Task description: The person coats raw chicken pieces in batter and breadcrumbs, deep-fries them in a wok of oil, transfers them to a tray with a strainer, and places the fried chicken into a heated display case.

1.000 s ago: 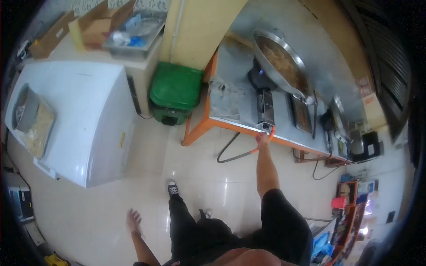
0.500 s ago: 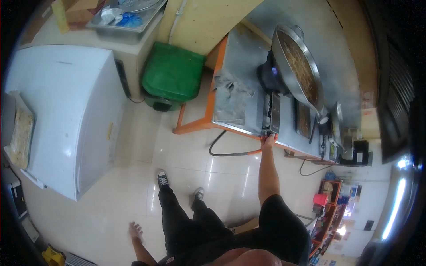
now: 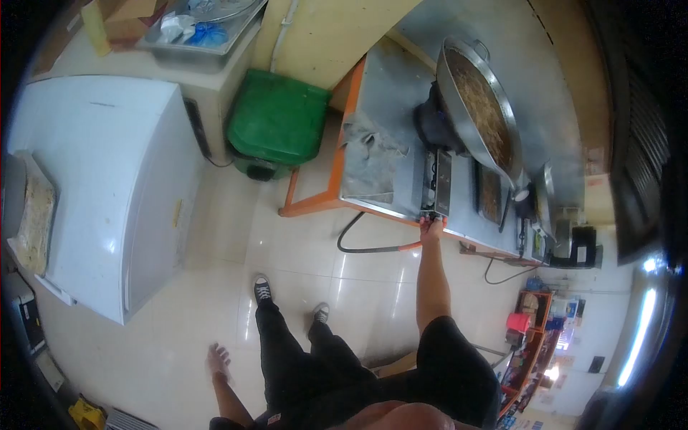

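Note:
My right hand (image 3: 432,227) reaches out to the front of the gas stove (image 3: 438,188), its fingers closed around a control knob at the stove's near edge; the knob itself is mostly hidden. Above the burner (image 3: 433,120) sits a large metal wok (image 3: 514,118) filled with brown, strip-like food (image 3: 481,107). My left hand (image 3: 218,360) hangs low over the floor, fingers apart and holding nothing. A grey cloth (image 3: 373,161) lies on the metal counter (image 3: 390,89) left of the stove.
A green lidded bin (image 3: 279,118) stands beside the orange table frame (image 3: 315,203). White chest freezer (image 3: 93,179) at left, with a tray (image 3: 36,215) on it. A rubber hose (image 3: 344,240) loops below the counter. Further right are a dark tray (image 3: 490,192) and a second pan (image 3: 547,201).
The blue glow under the wok no longer shows. My right hand stays at the knob. My left hand has risen slightly in view, fingers still apart.

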### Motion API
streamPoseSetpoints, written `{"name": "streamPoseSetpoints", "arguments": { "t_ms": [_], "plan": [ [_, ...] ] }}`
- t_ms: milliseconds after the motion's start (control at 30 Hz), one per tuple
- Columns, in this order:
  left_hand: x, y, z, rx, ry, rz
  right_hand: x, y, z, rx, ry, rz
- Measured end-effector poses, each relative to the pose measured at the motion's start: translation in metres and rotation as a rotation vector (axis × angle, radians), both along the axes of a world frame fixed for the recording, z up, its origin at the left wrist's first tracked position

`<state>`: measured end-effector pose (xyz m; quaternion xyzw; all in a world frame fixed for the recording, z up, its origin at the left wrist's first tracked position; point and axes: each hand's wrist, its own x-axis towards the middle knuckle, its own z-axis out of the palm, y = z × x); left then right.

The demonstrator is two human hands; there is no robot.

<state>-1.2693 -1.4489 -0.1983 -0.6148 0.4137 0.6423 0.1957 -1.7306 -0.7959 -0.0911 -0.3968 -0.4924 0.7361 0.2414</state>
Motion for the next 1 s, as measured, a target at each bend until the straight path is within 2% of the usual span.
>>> {"name": "streamPoseSetpoints", "arguments": {
  "t_ms": [100, 200, 300, 367, 467, 533, 600, 633, 667, 733, 800, 867, 900, 933, 1000],
  "plan": [
    [0.015, -0.001, -0.01, 0.002, -0.033, 0.019, -0.002, 0.001, 0.001, 0.0, -0.069, -0.034],
    [0.029, 0.002, -0.007, -0.007, -0.036, 0.028, -0.001, 0.004, 0.001, 0.013, 0.048, 0.108],
    [0.034, 0.012, -0.005, -0.013, -0.045, 0.02, 0.016, -0.029, 0.024, -0.031, 0.07, 0.02],
    [0.029, 0.012, -0.008, 0.002, -0.036, -0.026, 0.062, 0.019, 0.008, 0.12, -0.17, 0.444],
    [0.008, 0.014, -0.018, 0.032, -0.005, -0.089, 0.136, 0.017, 0.08, 0.213, -0.399, 0.306],
    [-0.023, 0.02, -0.016, 0.035, 0.005, -0.144, 0.193, 0.091, 0.069, 0.325, -0.474, 0.241],
    [-0.06, 0.029, -0.01, 0.002, 0.037, -0.176, 0.241, 0.156, 0.08, 0.33, -0.459, 0.058],
    [-0.078, 0.034, -0.006, -0.019, 0.052, -0.184, 0.264, 0.211, 0.067, 0.331, -0.418, 0.031],
    [-0.096, 0.041, -0.001, -0.034, 0.106, -0.202, 0.271, 0.237, 0.073, 0.438, -0.433, -0.051],
    [-0.129, 0.06, 0.009, -0.064, 0.21, -0.227, 0.256, 0.277, 0.102, 0.589, -0.476, -0.102],
    [-0.16, 0.088, 0.023, -0.128, 0.253, -0.274, 0.213, 0.362, 0.066, 0.848, -0.388, -0.127],
    [-0.18, 0.129, 0.033, -0.204, 0.255, -0.292, 0.143, 0.367, 0.104, 1.051, -0.192, -0.062],
    [-0.18, 0.153, 0.035, -0.235, 0.304, -0.293, 0.104, 0.379, 0.113, 1.091, -0.263, -0.022],
    [-0.177, 0.176, 0.038, -0.267, 0.347, -0.287, 0.067, 0.394, 0.114, 1.131, -0.332, 0.027],
    [-0.164, 0.23, 0.045, -0.313, 0.386, -0.224, -0.007, 0.432, 0.091, 1.324, -0.251, 0.1]
  ]
}}
